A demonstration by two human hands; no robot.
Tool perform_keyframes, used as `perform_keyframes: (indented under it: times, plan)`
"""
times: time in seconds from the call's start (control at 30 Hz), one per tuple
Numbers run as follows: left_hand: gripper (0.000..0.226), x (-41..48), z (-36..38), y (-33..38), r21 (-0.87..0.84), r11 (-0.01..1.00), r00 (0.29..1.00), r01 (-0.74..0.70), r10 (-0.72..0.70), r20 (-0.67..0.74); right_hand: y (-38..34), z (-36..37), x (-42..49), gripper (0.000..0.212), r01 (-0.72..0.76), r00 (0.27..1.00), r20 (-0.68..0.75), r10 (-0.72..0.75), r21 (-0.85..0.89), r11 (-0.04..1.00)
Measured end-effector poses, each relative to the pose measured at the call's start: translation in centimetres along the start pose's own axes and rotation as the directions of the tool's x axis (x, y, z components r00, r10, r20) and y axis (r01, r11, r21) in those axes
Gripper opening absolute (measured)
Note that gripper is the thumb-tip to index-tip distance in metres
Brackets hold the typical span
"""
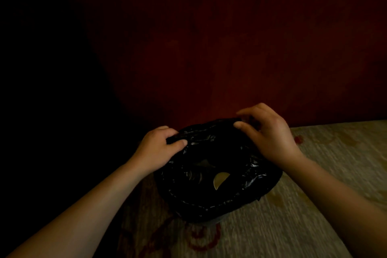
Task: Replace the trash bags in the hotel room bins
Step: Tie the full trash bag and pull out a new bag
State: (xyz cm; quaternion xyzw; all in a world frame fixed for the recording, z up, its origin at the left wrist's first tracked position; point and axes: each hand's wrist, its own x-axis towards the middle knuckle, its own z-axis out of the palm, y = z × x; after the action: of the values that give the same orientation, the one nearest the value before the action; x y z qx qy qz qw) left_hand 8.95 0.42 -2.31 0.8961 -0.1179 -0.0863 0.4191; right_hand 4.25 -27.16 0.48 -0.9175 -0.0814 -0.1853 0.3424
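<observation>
**Both hands on the bag's far rim**

On patterned carpet (318,184) stands a bin (213,220) lined with a black trash bag (253,182). The left hand (159,148) and right hand (269,132) each pinch its far edge, before a dark red wall (230,48).

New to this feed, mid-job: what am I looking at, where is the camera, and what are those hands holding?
There is no machine here. A person works bare-handed, and the single picture comes from a camera on their head, looking down. The left hand and right hand each grip the far edge of a black trash bag lining a bin. The bin stands on a patterned carpet by a dark red wall. Inside the bag lies a pale half-round piece. The room is dim.
</observation>
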Motion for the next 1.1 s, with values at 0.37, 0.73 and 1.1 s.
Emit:
perform_keyframes:
  times: [0.37,0.73,1.1]
  plan:
    - [0.022,-0.9,-0.5,0.3,0.371,0.896,0.896,-0.242,0.354,-0.269,1.0,-4.0,-4.1,0.019,-0.626,0.741,0.326,0.587,0.02,0.779]
    - [0.033,-1.9,-2.0,1.2,0.726,0.63,0.797,-0.275,0.572,-0.194,-0.3,-5.5,-4.8,0.056,-0.636,0.771,0.332,0.543,0.448,0.628]
    - [0.035,-3.6,-1.9,1.3,0.354,0.93,0.956,-0.1,0.189,-0.226,-2.0,-4.8,-5.4,0.023,-0.569,0.821,0.142,0.554,0.113,0.815]
